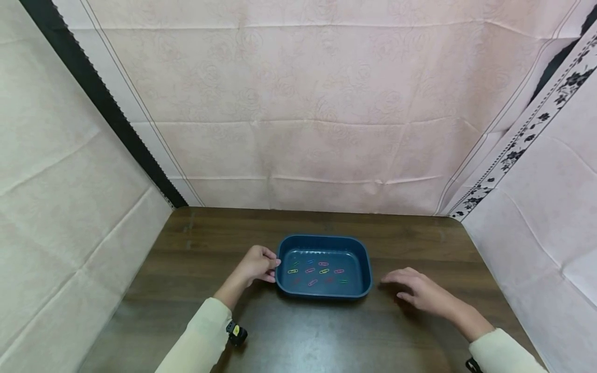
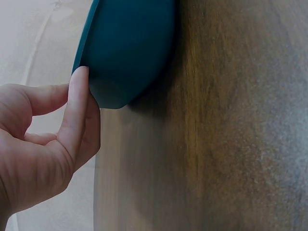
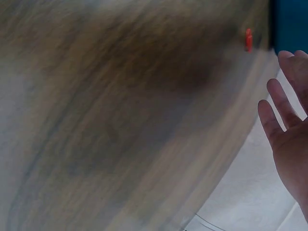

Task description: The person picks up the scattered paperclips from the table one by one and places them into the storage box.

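Note:
A dark blue rectangular tray [image 1: 324, 296] sits on the wooden table, with several coloured paper clips [image 1: 324, 271] spread over its bottom. My left hand [image 1: 259, 264] pinches the tray's left rim between thumb and fingers; the left wrist view shows the fingertips against the tray wall [image 2: 130, 43]. Just right of the tray, my right hand [image 1: 415, 290] hovers low over the table, its fingers loosely extended and holding nothing that I can see. In the right wrist view, a small red paper clip [image 3: 249, 40] shows beside the tray's edge, near those fingertips.
The brown wooden table [image 1: 298, 336] reaches back to a pale cloth wall [image 1: 317, 103]. Cloth also hangs along the left [image 1: 70, 233] and right sides. Dark bands are worn around both wrists, the left one [image 1: 236, 333] with a yellow mark.

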Demonstrator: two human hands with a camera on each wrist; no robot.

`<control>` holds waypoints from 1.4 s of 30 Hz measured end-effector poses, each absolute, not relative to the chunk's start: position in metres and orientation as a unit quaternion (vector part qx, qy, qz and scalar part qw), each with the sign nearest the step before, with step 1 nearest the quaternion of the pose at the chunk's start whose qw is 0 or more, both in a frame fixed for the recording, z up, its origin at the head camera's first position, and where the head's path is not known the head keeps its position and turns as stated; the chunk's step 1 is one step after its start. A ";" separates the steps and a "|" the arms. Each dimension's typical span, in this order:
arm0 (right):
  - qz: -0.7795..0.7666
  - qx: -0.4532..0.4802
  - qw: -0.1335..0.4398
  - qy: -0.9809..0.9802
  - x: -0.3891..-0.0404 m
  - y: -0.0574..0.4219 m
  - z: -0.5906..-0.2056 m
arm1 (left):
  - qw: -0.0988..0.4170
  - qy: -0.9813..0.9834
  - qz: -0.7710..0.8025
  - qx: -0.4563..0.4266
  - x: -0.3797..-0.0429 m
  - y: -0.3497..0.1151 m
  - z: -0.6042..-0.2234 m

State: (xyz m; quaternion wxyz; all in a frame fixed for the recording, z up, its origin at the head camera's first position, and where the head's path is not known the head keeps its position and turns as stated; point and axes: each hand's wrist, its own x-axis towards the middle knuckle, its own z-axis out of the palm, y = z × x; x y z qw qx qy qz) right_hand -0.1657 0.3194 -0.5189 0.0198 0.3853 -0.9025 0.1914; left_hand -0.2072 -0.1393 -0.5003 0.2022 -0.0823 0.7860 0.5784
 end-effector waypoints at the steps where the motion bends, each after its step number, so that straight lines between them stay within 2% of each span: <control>1: 0.189 0.386 0.015 -0.903 -0.165 0.320 -0.521 | 0.203 0.785 0.579 -0.083 -0.207 -0.139 -0.500; 9: 0.188 0.384 -0.024 -0.904 -0.163 0.324 -0.532 | 0.208 0.783 0.580 -0.087 -0.209 -0.138 -0.501; 19: 0.179 0.409 0.017 -0.895 -0.164 0.324 -0.540 | 0.208 0.782 0.581 -0.089 -0.209 -0.139 -0.502; 42: 0.178 0.369 0.006 -0.912 -0.171 0.318 -0.540 | 0.211 0.782 0.579 -0.094 -0.210 -0.139 -0.504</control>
